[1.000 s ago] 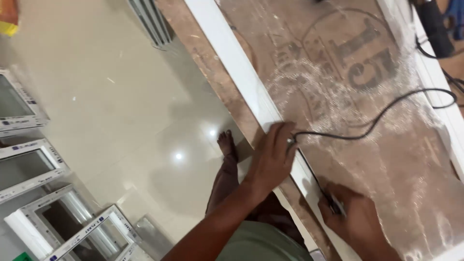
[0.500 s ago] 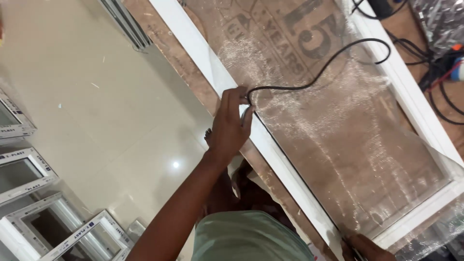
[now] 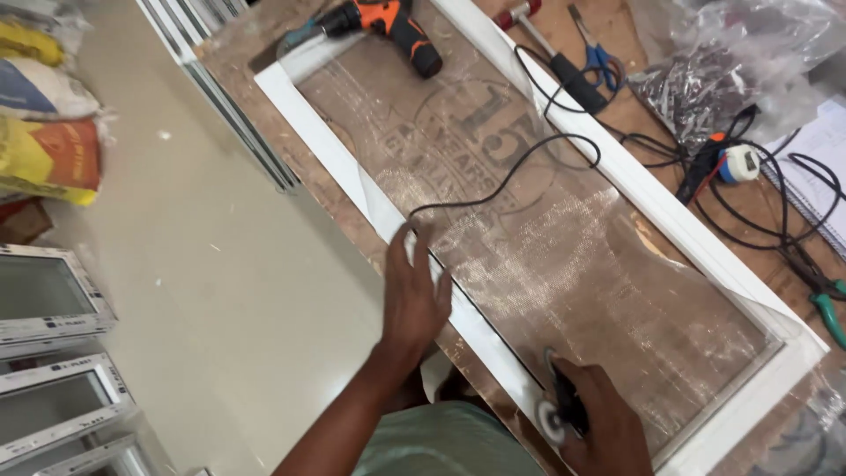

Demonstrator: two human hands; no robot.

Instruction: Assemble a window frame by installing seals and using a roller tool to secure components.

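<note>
Clearly our left hand [image 3: 414,295] lies flat, fingers [image 3: 398,256] spread and closed on nothing, pressing the black cord [image 3: 493,189] into the groove along the near rail of the white frame [image 3: 670,207]. Our right hand [image 3: 599,423], toward five o'clock from it, is wrapped round a small roller tool [image 3: 557,414] riding that same rail. We judge the cord soft, limp and light, best pinched just ahead of the roller; the frame looks stiff and light, its mesh panel [image 3: 573,273] thin and easily torn. Frame lies flat on the counter [image 3: 643,26]. Out at twelve o'clock rests an orange drill [image 3: 392,31], at two o'clock blue scissors [image 3: 599,53]
</note>
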